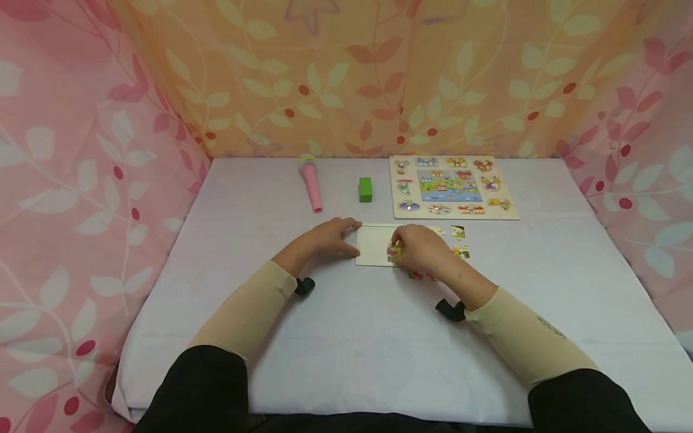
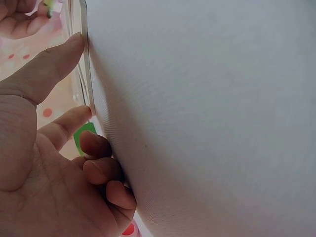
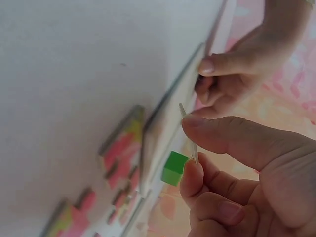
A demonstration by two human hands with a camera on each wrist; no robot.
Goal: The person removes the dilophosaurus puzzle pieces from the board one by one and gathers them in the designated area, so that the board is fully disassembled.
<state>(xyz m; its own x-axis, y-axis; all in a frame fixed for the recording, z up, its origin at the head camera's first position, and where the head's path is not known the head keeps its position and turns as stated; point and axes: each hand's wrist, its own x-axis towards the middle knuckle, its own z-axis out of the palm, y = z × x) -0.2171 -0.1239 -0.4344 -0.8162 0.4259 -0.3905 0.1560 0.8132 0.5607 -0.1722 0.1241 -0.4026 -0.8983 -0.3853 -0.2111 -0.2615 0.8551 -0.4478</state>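
A shallow cream puzzle frame [image 1: 373, 245] lies in front of the person, its left part bare. The left hand [image 1: 323, 237] is at the frame's left edge; its thumb and index fingertips touch that edge, while the other fingers curl under, as the left wrist view shows. Between thumb and fingertips, the right hand [image 1: 425, 248] pinches a small jigsaw piece [image 1: 393, 252] above the frame. In the right wrist view this piece [image 3: 194, 145] appears edge-on, raised off the surface. Loose jigsaw pieces [image 1: 458, 232] lie right of the frame, partly hidden by the right hand.
Behind the frame are a pink toy microphone [image 1: 311, 183], a green block [image 1: 365, 189] and a wooden knob puzzle board [image 1: 403, 211]. All stand on a white-covered table [image 1: 346, 355]. Patterned curtains [image 1: 335, 78] enclose the back and sides.
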